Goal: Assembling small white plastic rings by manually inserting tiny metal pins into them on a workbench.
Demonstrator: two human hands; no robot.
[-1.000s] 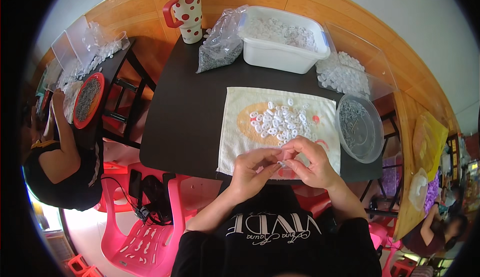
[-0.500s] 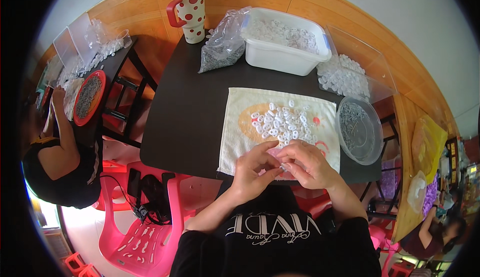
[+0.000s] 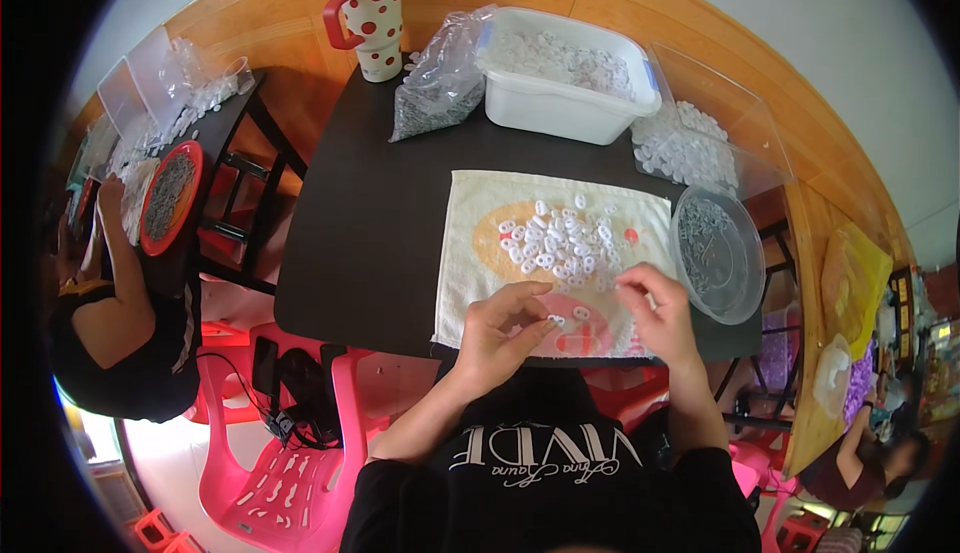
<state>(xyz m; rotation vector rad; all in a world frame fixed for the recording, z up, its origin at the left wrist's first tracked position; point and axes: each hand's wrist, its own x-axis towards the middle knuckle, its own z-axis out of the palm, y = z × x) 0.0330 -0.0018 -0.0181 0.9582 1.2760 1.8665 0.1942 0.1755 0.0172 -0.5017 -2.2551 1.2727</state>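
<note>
My left hand (image 3: 500,331) pinches a small white oval piece with two holes (image 3: 556,321) between thumb and forefinger, over the front of a cream towel (image 3: 456,283). My right hand (image 3: 660,315) is apart from it, over the towel's right part. Its thumb and forefinger come together at the tips; what they hold, if anything, is too small to make out. Beyond both hands, a loose pile of similar white two-holed pieces (image 3: 560,245) lies on the towel. One more white piece (image 3: 581,312) lies nearer, between my hands.
A clear round tub (image 3: 735,298) with small grey parts stands right of the towel. Behind are a white bin (image 3: 560,118), a bag of grey parts (image 3: 435,103), a spotted tumbler (image 3: 380,28) and a clear box of white pieces (image 3: 690,148). Another person (image 3: 120,333) works at left.
My hands were together over the towel's front edge; my right hand has moved away to the right and farther forward. My left hand stays nearly in place, its white piece now showing.
</note>
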